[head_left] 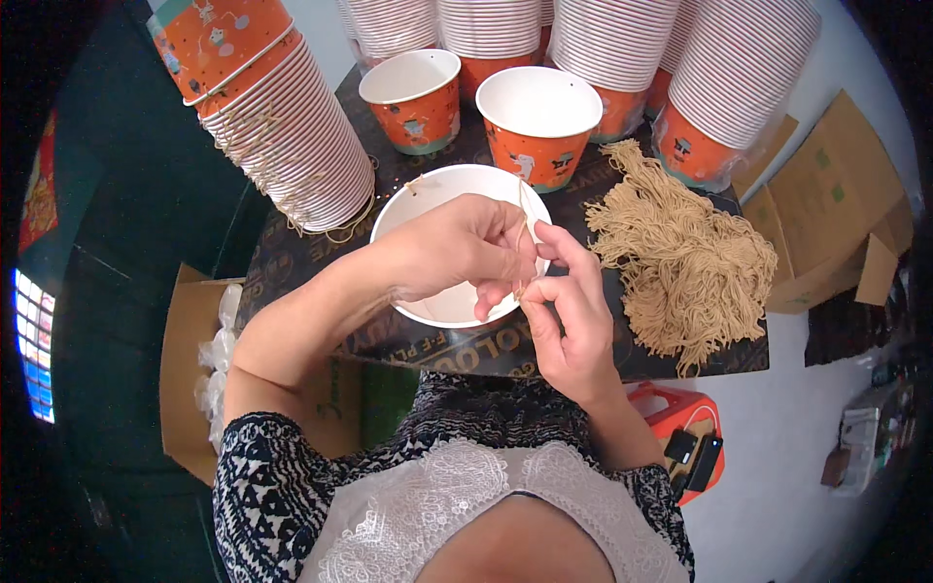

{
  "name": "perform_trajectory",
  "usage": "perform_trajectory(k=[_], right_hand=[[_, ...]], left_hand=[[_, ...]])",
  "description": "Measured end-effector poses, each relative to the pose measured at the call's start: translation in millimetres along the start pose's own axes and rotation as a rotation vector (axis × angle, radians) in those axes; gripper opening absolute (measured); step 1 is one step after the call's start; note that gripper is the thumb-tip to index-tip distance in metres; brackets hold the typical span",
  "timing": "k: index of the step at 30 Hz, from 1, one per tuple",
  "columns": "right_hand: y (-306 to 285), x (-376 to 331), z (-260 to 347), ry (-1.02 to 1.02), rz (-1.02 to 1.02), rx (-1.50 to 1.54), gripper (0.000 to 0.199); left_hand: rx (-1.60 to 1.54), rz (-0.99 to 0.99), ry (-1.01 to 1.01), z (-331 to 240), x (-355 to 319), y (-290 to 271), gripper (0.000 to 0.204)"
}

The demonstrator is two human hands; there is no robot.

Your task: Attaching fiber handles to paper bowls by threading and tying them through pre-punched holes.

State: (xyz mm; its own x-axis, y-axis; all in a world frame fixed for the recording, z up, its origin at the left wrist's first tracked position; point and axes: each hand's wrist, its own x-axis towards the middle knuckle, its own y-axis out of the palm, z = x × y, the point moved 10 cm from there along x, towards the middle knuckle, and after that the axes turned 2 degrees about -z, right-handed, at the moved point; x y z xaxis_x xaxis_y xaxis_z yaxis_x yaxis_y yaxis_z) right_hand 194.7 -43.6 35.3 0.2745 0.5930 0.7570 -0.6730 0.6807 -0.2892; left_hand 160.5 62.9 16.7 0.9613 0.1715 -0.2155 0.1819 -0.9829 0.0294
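A paper bucket [449, 185], white inside, stands in front of me at the table's near edge, under both hands. A thin tan cord [526, 206] rises at its right rim and runs down between my fingers. My left hand [465, 248] reaches over the bucket with its fingers closed on the cord. At the right rim my right hand [571, 316] pinches the cord's lower part between thumb and fingers. Another short bit of cord [413, 185] shows at the bucket's far left rim. My left hand partly hides the bucket's inside.
A heap of tan cords [690, 257] lies at the right. Two orange paper buckets [540, 136] stand behind, before several tall stacks [743, 87]. A leaning stack [292, 146] with cords hanging from it rises at the left. Cardboard boxes [826, 214] and a red stool [671, 398] flank the table.
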Motion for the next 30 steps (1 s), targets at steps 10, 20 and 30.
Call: perform_trajectory(k=[10,20,30], right_hand=[[-5,-2,3,-0.027,-0.05,-0.006,0.016],[-15,-8,-10,0.185,-0.109,0.02,0.023],[-6,-8,-5,0.167,-0.113,-0.057,0.024]], left_hand=[[-0.024,0.06,-0.017,8,0,1,0.015],[-0.007,0.019,-0.02,6,0,0,0.012],[-0.011,0.006,-0.006,4,-2,-1,0.009]])
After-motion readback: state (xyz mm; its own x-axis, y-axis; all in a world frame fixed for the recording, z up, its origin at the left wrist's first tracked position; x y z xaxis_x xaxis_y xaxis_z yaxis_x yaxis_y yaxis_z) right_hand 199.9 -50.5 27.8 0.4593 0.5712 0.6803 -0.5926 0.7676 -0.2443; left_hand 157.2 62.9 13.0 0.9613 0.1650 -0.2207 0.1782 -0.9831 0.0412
